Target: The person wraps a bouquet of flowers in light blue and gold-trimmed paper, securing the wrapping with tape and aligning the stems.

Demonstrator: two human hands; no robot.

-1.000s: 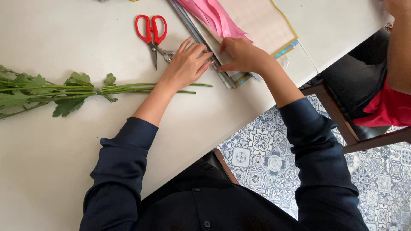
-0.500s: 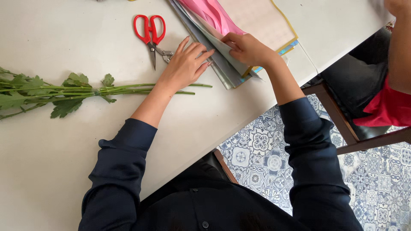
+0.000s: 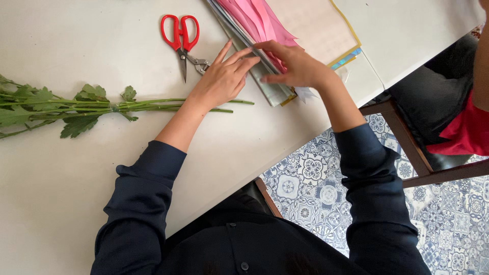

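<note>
1. Nearest the camera, dark blue sleeves reached out over the white bench (image 3: 61,203), whose near edge ran diagonally above a blue patterned tile floor (image 3: 316,178).
2. The left hand (image 3: 221,79) lay flat, fingers spread and released, fingertips touching the near edge of the stack of paper sheets (image 3: 270,86); it grasped nothing.
3. The right hand (image 3: 298,66) pressed on top of the stack near the bench's right edge, fingers seemingly pinching the top sheets; whether it truly clenched one, I cannot tell.
4. Judging by this, sorting through the sheets was in hand; separating one would call for a firm pinch while the other hand steadied the pile.
5. Green leafy stems (image 3: 76,104) lay towards the left edge, cut off by the frame.
6. Red-handled scissors (image 3: 182,38) lay shut beyond the left hand.
7. Pink paper (image 3: 260,20) ran off the far edge; a seated person in red (image 3: 466,130) was mostly cut off.
</note>
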